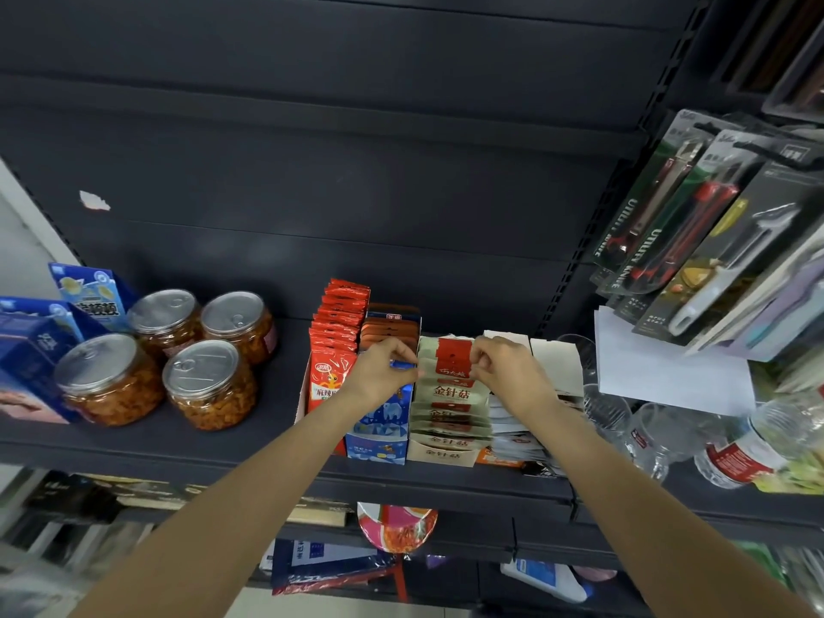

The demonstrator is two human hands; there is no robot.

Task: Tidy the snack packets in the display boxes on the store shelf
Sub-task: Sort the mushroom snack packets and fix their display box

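**Q:** Where am I in the job?

**A:** I am mid-way through straightening one box. My left hand [387,365] and right hand [504,365] reach onto the dark store shelf [285,443], one at each side of the raised top of a beige-and-red packet [451,365]. Both hands have their fingers curled in a pinch on its upper corners. The packet stands at the far end of the beige display box [441,452], third in a row of four boxes, with matching packets fanned out nearer to me.

**Q:** What does the next move call for?

**A:** In my judgement, squaring this packet upright and pressing the leaning stack back behind it.

**Q:** Any writing?

**A:** The packets and box front read 金针菇. To the left, the red packets [338,327] show 麻辣, the rest hidden by my wrist. The blue box [379,432] between them has print too small to read. Far right, hanging blister packs [646,243] say UTILITY KNIFE.
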